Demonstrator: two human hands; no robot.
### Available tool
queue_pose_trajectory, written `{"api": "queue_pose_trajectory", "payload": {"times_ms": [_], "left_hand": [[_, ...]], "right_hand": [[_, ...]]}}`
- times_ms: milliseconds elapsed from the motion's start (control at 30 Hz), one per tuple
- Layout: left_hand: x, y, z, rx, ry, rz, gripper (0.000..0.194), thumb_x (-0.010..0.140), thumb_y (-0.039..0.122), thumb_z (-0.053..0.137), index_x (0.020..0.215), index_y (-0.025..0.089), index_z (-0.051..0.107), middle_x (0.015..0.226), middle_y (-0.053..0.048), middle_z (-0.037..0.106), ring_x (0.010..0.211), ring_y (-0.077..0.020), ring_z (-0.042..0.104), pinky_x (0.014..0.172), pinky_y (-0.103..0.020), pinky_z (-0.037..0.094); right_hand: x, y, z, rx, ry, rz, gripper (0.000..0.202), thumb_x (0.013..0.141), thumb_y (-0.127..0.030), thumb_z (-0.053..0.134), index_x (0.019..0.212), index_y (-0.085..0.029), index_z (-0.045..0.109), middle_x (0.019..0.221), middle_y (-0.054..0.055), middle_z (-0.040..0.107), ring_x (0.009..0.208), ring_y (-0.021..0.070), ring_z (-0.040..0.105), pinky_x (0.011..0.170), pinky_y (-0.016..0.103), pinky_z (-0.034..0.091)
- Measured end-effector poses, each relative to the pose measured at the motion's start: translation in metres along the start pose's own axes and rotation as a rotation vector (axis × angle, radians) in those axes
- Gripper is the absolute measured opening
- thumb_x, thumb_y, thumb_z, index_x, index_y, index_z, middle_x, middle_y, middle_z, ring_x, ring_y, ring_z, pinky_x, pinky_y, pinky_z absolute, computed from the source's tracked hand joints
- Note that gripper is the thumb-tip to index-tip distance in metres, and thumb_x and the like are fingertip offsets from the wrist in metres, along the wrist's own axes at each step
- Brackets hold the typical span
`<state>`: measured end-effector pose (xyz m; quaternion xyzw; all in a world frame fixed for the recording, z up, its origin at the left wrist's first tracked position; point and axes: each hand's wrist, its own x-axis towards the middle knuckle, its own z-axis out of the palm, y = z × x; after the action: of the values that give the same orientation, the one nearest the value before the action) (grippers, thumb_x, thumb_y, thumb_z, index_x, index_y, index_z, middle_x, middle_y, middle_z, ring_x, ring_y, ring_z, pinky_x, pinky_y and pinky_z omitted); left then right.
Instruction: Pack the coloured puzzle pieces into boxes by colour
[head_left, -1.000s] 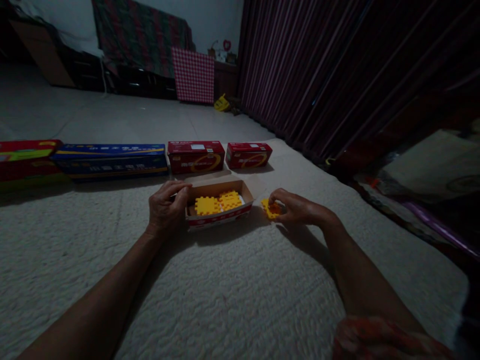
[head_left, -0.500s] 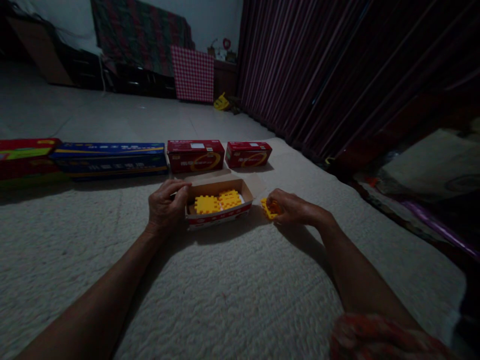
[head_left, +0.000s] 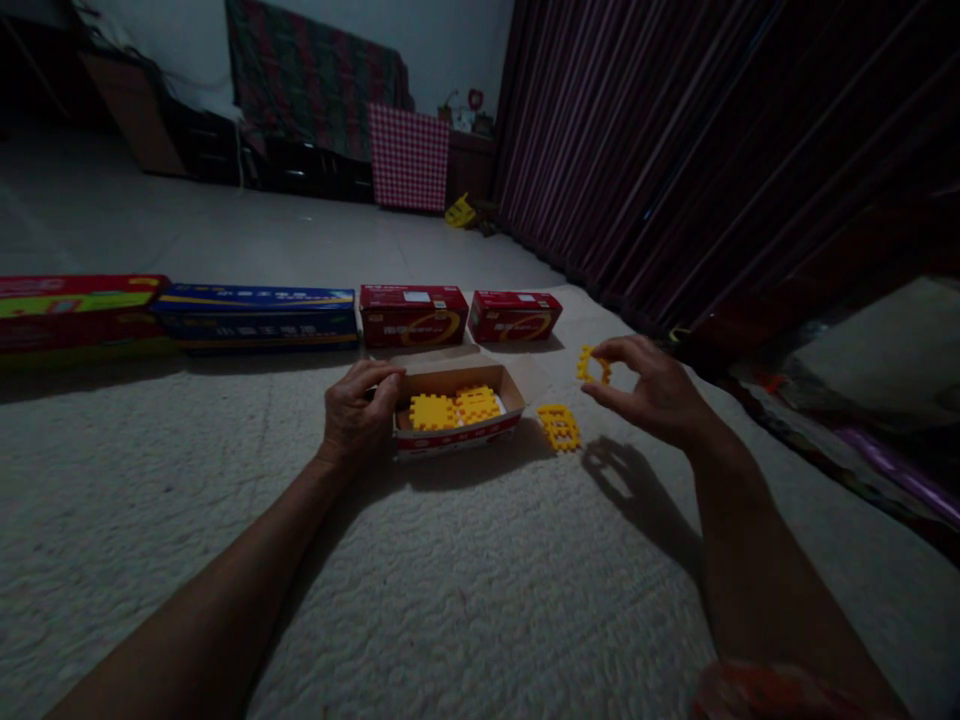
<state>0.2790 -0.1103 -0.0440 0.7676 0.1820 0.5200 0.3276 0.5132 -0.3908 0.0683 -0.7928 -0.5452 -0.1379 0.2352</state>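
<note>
An open cardboard box (head_left: 457, 440) with raised flaps stands in the middle of the quilted mat. Two yellow notched plastic building pieces (head_left: 433, 412) show inside it, side by side. My left hand (head_left: 360, 408) grips the box's left end, thumb at the rim. To the right, my right hand (head_left: 649, 388) is raised above the mat, pinching a yellow frame-shaped building piece (head_left: 584, 364) between thumb and fingers. Below that hand, a yellow lattice building piece (head_left: 559, 428) lies on the mat beside the box's right end.
Closed boxes stand in a row behind: a red and green one (head_left: 75, 310), a blue one (head_left: 259, 320) and two red ones (head_left: 414, 316). A dark striped curtain (head_left: 600, 130) hangs at the right. Folded-looking items lie along the right mat edge.
My right hand has risen and moved right, lifting the frame piece off the mat and uncovering the lattice piece. My left hand keeps its hold on the box. The view has shifted slightly.
</note>
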Motion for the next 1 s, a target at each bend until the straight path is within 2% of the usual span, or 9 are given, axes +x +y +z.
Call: {"api": "queue_pose_trajectory", "payload": {"times_ms": [67, 100, 200, 267, 400, 633, 867, 1000], "left_hand": [[0.000, 0.001, 0.001, -0.004, 0.014, 0.013, 0.025, 0.084, 0.032, 0.058, 0.082, 0.017, 0.078, 0.087, -0.007, 0.075, 0.082, -0.0190, 0.070, 0.069, -0.028, 0.056], [0.000, 0.001, 0.001, -0.005, 0.022, 0.020, 0.025, 0.084, 0.032, 0.058, 0.081, 0.017, 0.078, 0.087, -0.007, 0.075, 0.081, -0.0190, 0.070, 0.071, -0.028, 0.056], [0.001, 0.002, 0.002, -0.009, 0.034, 0.032, 0.025, 0.083, 0.031, 0.057, 0.080, 0.017, 0.078, 0.085, -0.007, 0.075, 0.079, -0.0188, 0.069, 0.071, -0.029, 0.056], [0.001, 0.003, 0.002, -0.008, 0.029, 0.018, 0.025, 0.084, 0.032, 0.057, 0.080, 0.017, 0.078, 0.085, -0.007, 0.075, 0.080, -0.0187, 0.069, 0.070, -0.028, 0.056], [0.000, 0.003, 0.002, -0.010, 0.012, -0.009, 0.025, 0.084, 0.032, 0.057, 0.082, 0.018, 0.078, 0.087, -0.007, 0.075, 0.082, -0.0191, 0.069, 0.068, -0.027, 0.056], [0.001, 0.002, 0.001, -0.009, 0.015, 0.010, 0.024, 0.084, 0.031, 0.057, 0.082, 0.018, 0.078, 0.087, -0.007, 0.075, 0.081, -0.0190, 0.070, 0.069, -0.028, 0.056], [0.000, 0.003, 0.002, -0.031, 0.027, 0.015, 0.024, 0.084, 0.031, 0.058, 0.082, 0.017, 0.078, 0.086, -0.008, 0.075, 0.081, -0.0193, 0.070, 0.073, -0.030, 0.057], [0.000, 0.004, 0.001, -0.026, 0.022, 0.013, 0.023, 0.084, 0.030, 0.059, 0.082, 0.017, 0.077, 0.086, -0.008, 0.075, 0.080, -0.0195, 0.070, 0.074, -0.032, 0.057]], "right_hand": [[0.010, -0.026, -0.002, 0.052, 0.057, -0.084, 0.031, 0.083, -0.037, 0.071, 0.109, -0.024, 0.063, 0.114, 0.010, 0.064, 0.107, 0.0292, 0.062, 0.093, 0.048, 0.053], [0.016, -0.039, -0.001, 0.089, 0.044, -0.136, 0.030, 0.084, -0.035, 0.070, 0.110, -0.024, 0.062, 0.116, 0.010, 0.064, 0.110, 0.0287, 0.062, 0.095, 0.047, 0.052], [0.035, -0.071, 0.012, 0.191, -0.095, -0.278, 0.026, 0.083, -0.028, 0.070, 0.107, -0.024, 0.062, 0.116, 0.009, 0.065, 0.110, 0.0264, 0.062, 0.097, 0.044, 0.050], [0.046, -0.081, 0.025, 0.200, -0.216, -0.314, 0.023, 0.080, -0.023, 0.071, 0.100, -0.023, 0.062, 0.112, 0.008, 0.066, 0.107, 0.0251, 0.062, 0.095, 0.042, 0.050], [0.059, -0.079, 0.045, 0.105, -0.364, -0.275, 0.019, 0.077, -0.018, 0.070, 0.094, -0.023, 0.062, 0.104, 0.006, 0.066, 0.099, 0.0233, 0.062, 0.090, 0.039, 0.049], [0.063, -0.071, 0.053, 0.069, -0.444, -0.225, 0.025, 0.076, -0.020, 0.072, 0.099, -0.023, 0.064, 0.106, 0.007, 0.065, 0.100, 0.0245, 0.062, 0.092, 0.041, 0.047], [0.063, -0.069, 0.060, 0.088, -0.439, -0.241, 0.026, 0.076, -0.018, 0.071, 0.100, -0.022, 0.064, 0.106, 0.007, 0.065, 0.099, 0.0234, 0.060, 0.091, 0.040, 0.047], [0.061, -0.068, 0.058, 0.131, -0.370, -0.261, 0.027, 0.075, -0.020, 0.071, 0.101, -0.022, 0.062, 0.108, 0.007, 0.065, 0.102, 0.0248, 0.061, 0.093, 0.043, 0.048]]}}
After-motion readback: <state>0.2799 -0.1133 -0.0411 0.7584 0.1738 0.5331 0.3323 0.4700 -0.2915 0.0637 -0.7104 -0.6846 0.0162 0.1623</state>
